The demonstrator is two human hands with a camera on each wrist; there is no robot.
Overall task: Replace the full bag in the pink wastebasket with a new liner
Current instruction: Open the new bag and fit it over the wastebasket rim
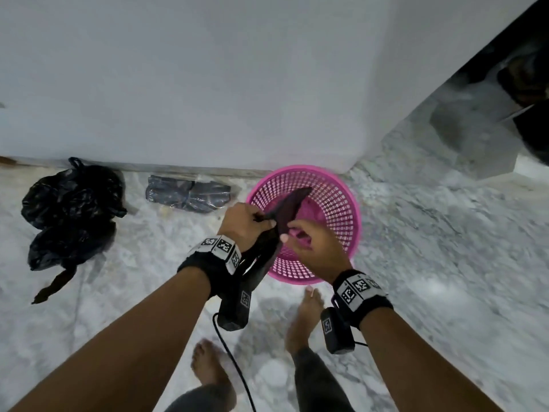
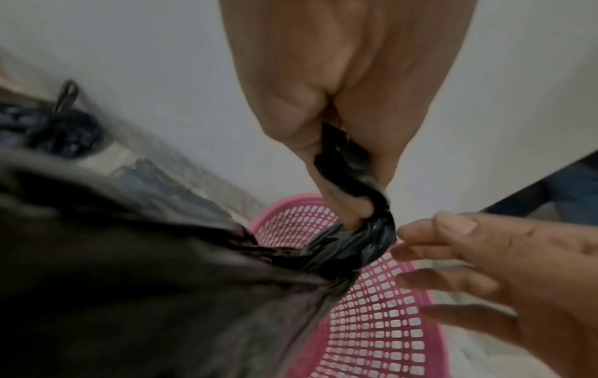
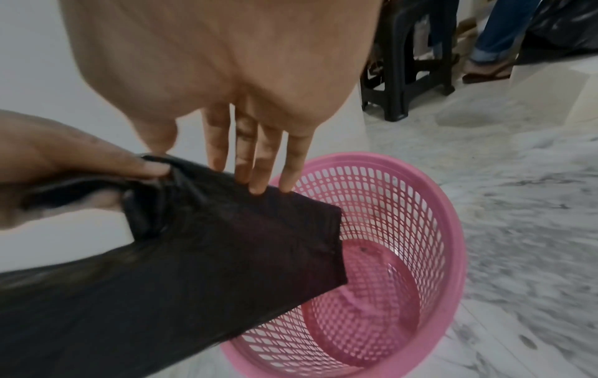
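We see one marble floor [image 1: 430, 248] meeting one white wall [image 1: 208, 84], and everything else sits on or above that floor. One pink wastebasket [image 1: 350, 203] stands upright at the wall's corner, its lattice sides bare and its bottom showing, with no bag inside it. To its left, against the wall, lie two tied, stuffed black bags: the full bag [image 1: 71, 194] nearer the wall and a second black bag [image 1: 71, 248] touching it on the near side. Between them and the basket lies one flat pack of folded liners [image 1: 187, 194].

We count one new liner [image 1: 289, 208], a black, still-folded sheet held over the basket's near-left rim, its free corner hanging above the opening and its other end trailing down past the left wrist. The left hand [image 1: 242, 224] is clenched round the liner's bunched edge, thumb and fingers pinching the plastic. The right hand [image 1: 315, 245] is relaxed, its four fingers [image 3: 258, 163] straight, the tips resting on the liner's upper edge without gripping it.

Each wrist carries one black band with square markers, two in all, and two bare feet show below. In the right wrist view, one black stool [image 3: 411, 64] stands well apart from the basket, with another person's leg and sandal beside it.
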